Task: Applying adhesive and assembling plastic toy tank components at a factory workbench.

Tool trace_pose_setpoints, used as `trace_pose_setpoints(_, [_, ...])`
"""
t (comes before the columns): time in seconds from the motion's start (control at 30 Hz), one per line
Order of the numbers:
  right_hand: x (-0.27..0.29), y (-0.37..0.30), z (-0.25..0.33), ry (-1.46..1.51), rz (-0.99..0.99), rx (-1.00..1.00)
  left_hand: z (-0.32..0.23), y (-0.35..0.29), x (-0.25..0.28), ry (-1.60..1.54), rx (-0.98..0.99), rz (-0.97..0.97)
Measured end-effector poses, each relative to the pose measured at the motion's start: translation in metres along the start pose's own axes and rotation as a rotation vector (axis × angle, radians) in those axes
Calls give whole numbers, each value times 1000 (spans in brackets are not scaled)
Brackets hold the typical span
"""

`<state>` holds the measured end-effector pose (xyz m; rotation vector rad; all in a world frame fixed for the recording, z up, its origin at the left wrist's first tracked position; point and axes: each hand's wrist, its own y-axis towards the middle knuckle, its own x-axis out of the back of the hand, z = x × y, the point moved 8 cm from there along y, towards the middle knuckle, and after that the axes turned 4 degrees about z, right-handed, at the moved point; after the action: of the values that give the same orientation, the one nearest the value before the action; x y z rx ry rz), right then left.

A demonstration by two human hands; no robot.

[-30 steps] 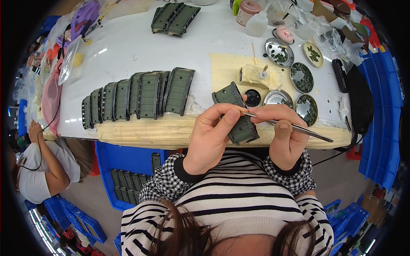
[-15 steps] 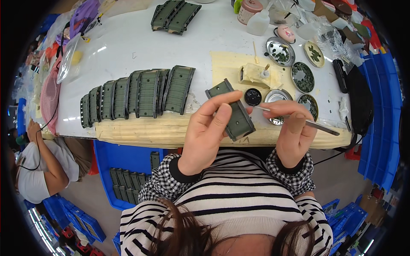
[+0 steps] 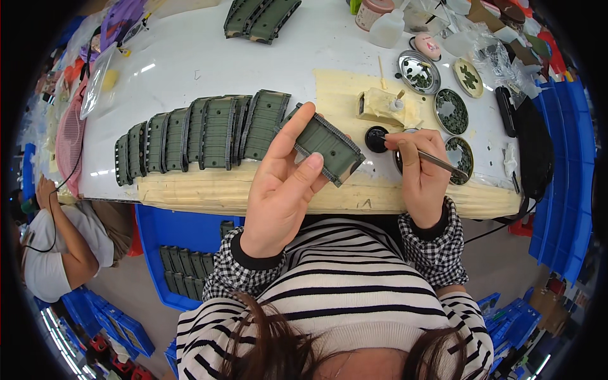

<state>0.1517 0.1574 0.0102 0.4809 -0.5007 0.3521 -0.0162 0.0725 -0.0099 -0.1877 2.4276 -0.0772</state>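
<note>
A dark green ribbed box-like part [image 3: 329, 145] with a camouflage-patterned end is gripped in my left hand [image 3: 275, 190], thumb on its face, index finger stretched along its edge. My right hand [image 3: 423, 177] pinches slim metal tweezers [image 3: 443, 163], whose tip reaches a small round pot of black stuff [image 3: 376, 139]. Beside that hand is a dish of small dark green bits [image 3: 459, 158]; another metal dish is mostly covered by the hand. To the left of my left hand stands a row of similar green parts [image 3: 218, 133].
A tape-wrapped block [image 3: 380, 107] stands behind the pot. Farther right are a dish of green bits [image 3: 451, 111], a shiny dish [image 3: 418, 71] and a pale dish [image 3: 467, 77]. Below the table edge, a blue crate [image 3: 155, 228] holds more parts. Another person [image 3: 69, 240] sits at left.
My right hand moved the tweezers from beside the green part to the black pot. My left hand shifted left and up, turning the part so its ribbed face shows.
</note>
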Motion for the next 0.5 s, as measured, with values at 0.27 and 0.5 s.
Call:
trace_pose_setpoints(0.27, [1,1,1,-24,-12,14,0,1,2,-23,4,-26])
trace_pose_setpoints(0.5, [-1,-1,-5,30,7,-29,-1,1,2,-46,9,-48])
